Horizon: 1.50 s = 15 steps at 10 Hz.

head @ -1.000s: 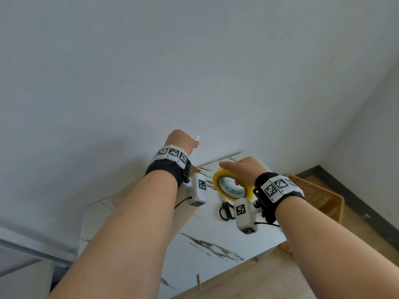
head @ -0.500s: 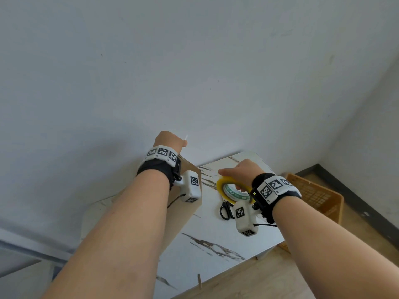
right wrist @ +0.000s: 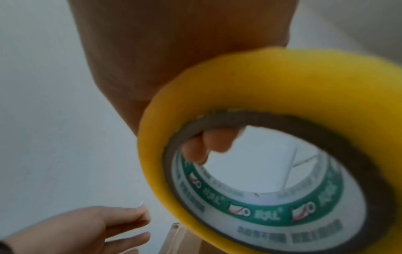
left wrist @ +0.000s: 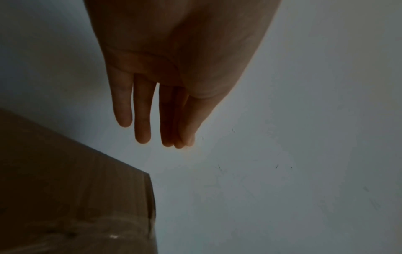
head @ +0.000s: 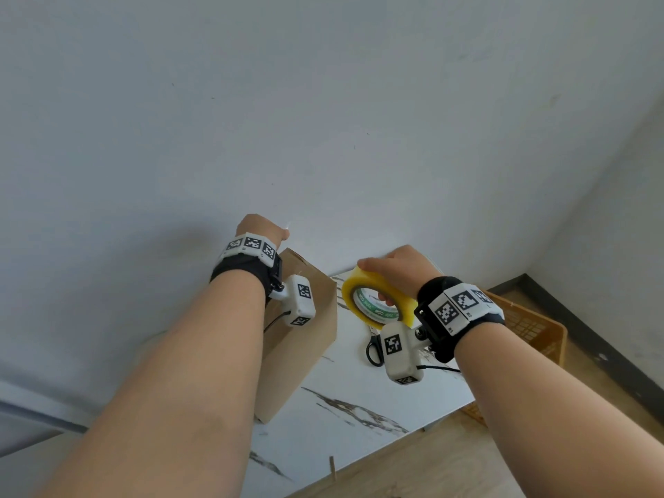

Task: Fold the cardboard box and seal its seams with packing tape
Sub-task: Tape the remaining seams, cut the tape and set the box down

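Head view: the box [head: 301,328] stood folded on the counter [head: 359,393] at centre; the right hand [head: 402,271] gripped the tape roll [head: 377,300] just right of it. Left-wrist view: the left hand [left wrist: 165,86] hung with straight fingers, holding nothing visible. Right-wrist view: fingers [right wrist: 206,146] hooked through the roll's core. Folding looked done; how much sealing remained could not be told.

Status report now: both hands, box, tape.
Left hand open, fingers straight, raised past the cardboard box. Right hand has its grip on the tape roll, above the table. Scissors lie under the roll.
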Available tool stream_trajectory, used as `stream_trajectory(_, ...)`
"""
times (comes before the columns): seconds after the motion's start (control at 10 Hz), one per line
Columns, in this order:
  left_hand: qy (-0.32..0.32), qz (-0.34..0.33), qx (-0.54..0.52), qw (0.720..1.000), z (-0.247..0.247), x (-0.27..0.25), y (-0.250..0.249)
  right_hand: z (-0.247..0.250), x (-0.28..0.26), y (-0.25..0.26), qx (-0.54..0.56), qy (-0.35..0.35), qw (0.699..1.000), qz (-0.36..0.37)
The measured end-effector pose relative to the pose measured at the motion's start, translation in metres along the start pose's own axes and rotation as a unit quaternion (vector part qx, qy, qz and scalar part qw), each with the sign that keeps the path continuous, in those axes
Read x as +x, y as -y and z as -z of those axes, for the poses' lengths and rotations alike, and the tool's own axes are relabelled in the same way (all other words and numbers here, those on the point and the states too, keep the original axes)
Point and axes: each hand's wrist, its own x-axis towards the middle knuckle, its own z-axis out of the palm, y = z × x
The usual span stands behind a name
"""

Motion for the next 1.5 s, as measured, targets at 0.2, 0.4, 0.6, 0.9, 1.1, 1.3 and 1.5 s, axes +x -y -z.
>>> stream_trajectory(0.2, 0.012, 0.002, -0.01, 1.0, -0.001, 0.011, 0.005, -0.011, 0.007, 0.006, -0.078, -0.016, 0.997, -0.016)
stream_trajectory(0.4, 0.033, 0.008, -0.022, 0.999, -0.008, 0.018, 0.016, -0.024, 0.012, 0.003, -0.068, -0.008, 0.997, -0.048)
stream_trajectory(0.6, 0.047, 0.013, -0.077, 0.996, -0.022, 0.041, 0.025, -0.029, 0.014, 0.008, -0.087, -0.004, 0.995, -0.042)
stream_trajectory(0.9, 0.064, 0.02, -0.038, 0.997, -0.023, 0.053, 0.029, -0.035, 0.028, 0.009, -0.081, -0.005, 0.994, -0.078)
stream_trajectory(1.1, 0.069, 0.03, -0.07, 0.995, -0.018, 0.034, 0.03, -0.036, 0.031, 0.008, -0.081, 0.003, 0.993, -0.086)
stream_trajectory(1.3, 0.085, 0.044, -0.069, 0.993, -0.016, 0.026, 0.029, -0.039, 0.034, 0.004, -0.08, 0.002, 0.993, -0.089)
stream_trajectory(1.5, 0.118, 0.045, 0.004, 0.992, -0.019, 0.03, 0.025, -0.043, 0.037, 0.0, -0.08, -0.008, 0.993, -0.081)
